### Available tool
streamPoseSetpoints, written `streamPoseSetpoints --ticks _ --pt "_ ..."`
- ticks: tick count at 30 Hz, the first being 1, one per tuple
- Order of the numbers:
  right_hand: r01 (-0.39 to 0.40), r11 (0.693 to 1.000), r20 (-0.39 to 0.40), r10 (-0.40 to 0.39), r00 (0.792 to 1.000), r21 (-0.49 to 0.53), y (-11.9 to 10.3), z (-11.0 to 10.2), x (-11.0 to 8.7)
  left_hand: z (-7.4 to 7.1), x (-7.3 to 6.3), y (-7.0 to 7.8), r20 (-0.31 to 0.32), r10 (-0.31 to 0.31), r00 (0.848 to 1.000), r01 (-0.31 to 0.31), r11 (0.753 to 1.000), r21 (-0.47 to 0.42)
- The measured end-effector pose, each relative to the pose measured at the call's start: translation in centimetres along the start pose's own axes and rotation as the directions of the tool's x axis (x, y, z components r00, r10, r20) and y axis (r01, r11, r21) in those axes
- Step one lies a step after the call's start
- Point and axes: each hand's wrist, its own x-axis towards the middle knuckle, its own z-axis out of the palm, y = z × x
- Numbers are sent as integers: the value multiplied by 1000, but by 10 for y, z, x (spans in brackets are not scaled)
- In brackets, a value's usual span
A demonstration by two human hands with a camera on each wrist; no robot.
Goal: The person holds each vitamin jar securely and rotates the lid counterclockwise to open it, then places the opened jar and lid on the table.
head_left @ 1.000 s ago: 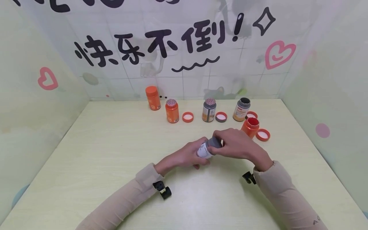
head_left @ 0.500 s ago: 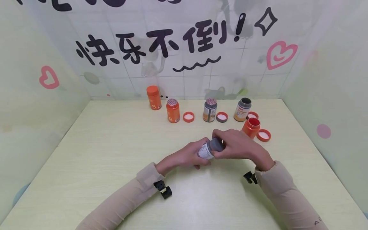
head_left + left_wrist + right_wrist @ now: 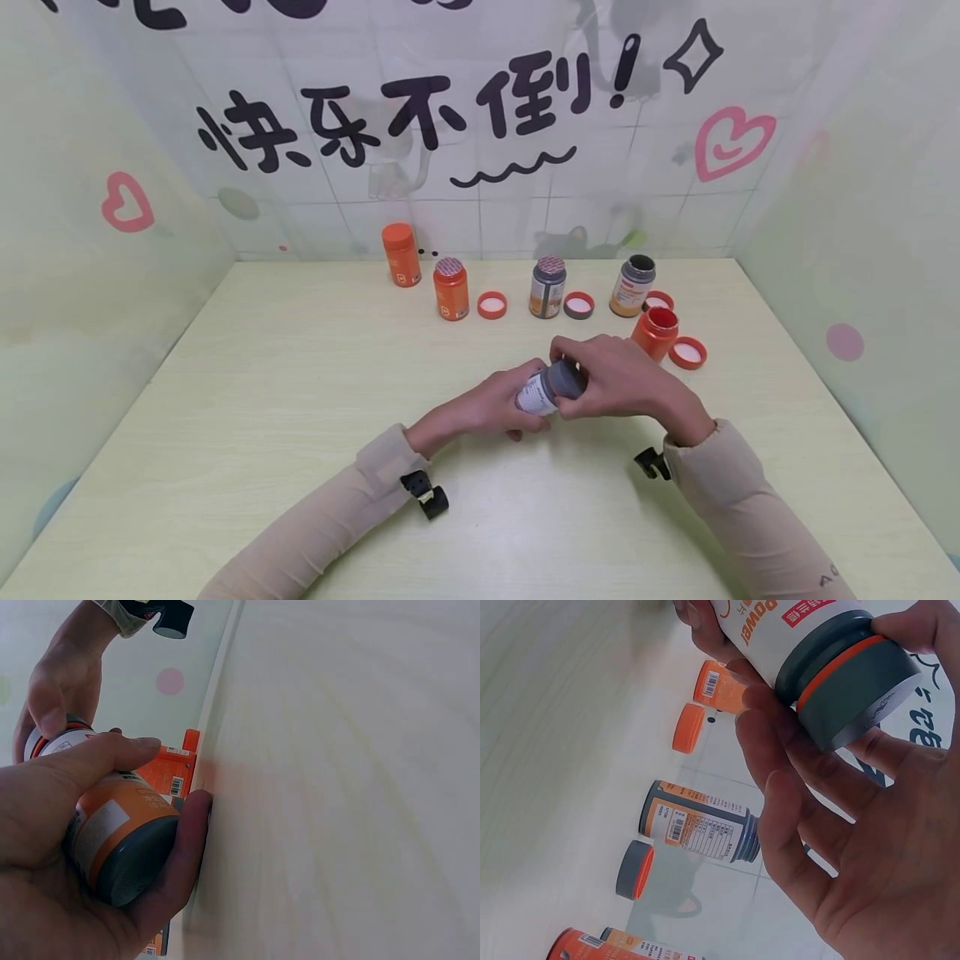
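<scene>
A grey bottle (image 3: 534,396) with a white and orange label is held tilted above the table, its cap end toward the right. My left hand (image 3: 491,406) grips its body, thumb on one side and fingers wrapped beneath, as the left wrist view shows. At the other end sits a dark grey cap (image 3: 859,694) with an orange lower edge, on the bottle's neck. My right hand (image 3: 626,379) holds this cap between thumb and fingers. The palm side of that hand (image 3: 889,847) faces its wrist camera, and some fingertips are hidden behind the cap.
Along the back stand a capped orange bottle (image 3: 401,258), a foil-sealed orange bottle (image 3: 451,293) and a foil-sealed grey bottle (image 3: 547,292). An uncapped grey bottle (image 3: 632,288) and uncapped orange bottle (image 3: 654,335) stand behind my right hand. Loose caps, such as an orange one (image 3: 688,353), lie beside them.
My right hand's fingers have shifted slightly around the cap. The left hand keeps its grip and the bottle stays almost in place. The whole head view has moved a little.
</scene>
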Motion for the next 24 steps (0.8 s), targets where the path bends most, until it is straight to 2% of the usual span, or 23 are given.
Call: streamPoseSetpoints --ticks 24 --pt "72 997 19 -72 997 -24 3 -3 -1 -1 -1 1 12 -2 1000 2 1000 1"
